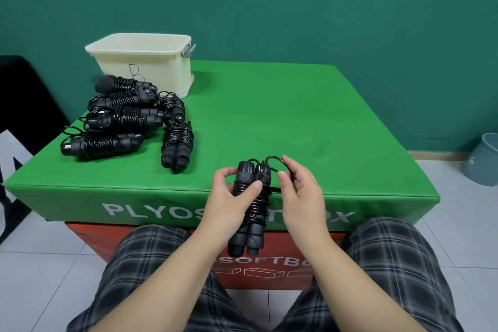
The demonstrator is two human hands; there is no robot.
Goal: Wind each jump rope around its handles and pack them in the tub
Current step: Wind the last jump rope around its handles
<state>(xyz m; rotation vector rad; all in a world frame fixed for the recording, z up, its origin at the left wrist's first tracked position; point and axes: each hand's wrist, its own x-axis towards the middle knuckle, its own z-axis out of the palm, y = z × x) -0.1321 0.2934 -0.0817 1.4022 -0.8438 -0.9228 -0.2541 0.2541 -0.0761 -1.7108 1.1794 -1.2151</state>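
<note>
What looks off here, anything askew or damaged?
Nothing damaged. The wound ropes lie in a loose pile beside the tub, not in it; its inside looks bare as far as visible. The left hand grips another rope; the right hand pinches its last loop.

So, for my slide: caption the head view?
Both hands finish winding a jump rope; wound ropes wait beside the tub.
</note>
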